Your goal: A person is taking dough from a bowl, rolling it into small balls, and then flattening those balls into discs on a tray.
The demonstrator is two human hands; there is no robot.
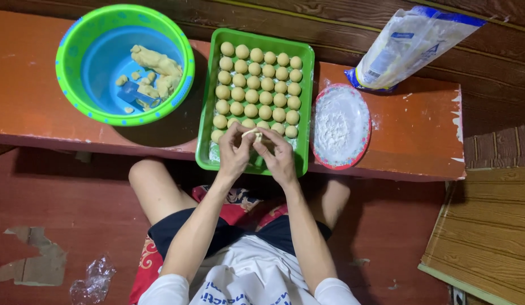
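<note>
Over the near end of the green tray point(206, 121), the left hand point(235, 152) and the right hand point(278, 155) meet, fingertips pinched together on a small piece of pale dough point(252, 133); the fingers of both hands are curled in close around it, so the hands are nearly closed, and the piece sits between them just above the tray's front rows; the tray rests on the orange desk point(415, 130) and holds many rows of round dough balls point(257, 82), set side by side and filling most of it, with the nearest rows partly hidden behind the hands; to the left of the tray stands a round bowl point(67, 62), green at the rim and blue inside, with a lump of dough point(155, 65) and several smaller bits lying in it beside a blue scraper-like tool point(132, 95); just to the right of the tray lies an oval red-rimmed plate point(318, 148) covered with white flour; beyond the plate, at the far edge of the desk, a white and blue bag point(409, 42) lies tilted; the person sits on the floor with knees under the desk's edge, and a crumpled bit of clear plastic point(92, 282) lies on the floor at lower left
</note>
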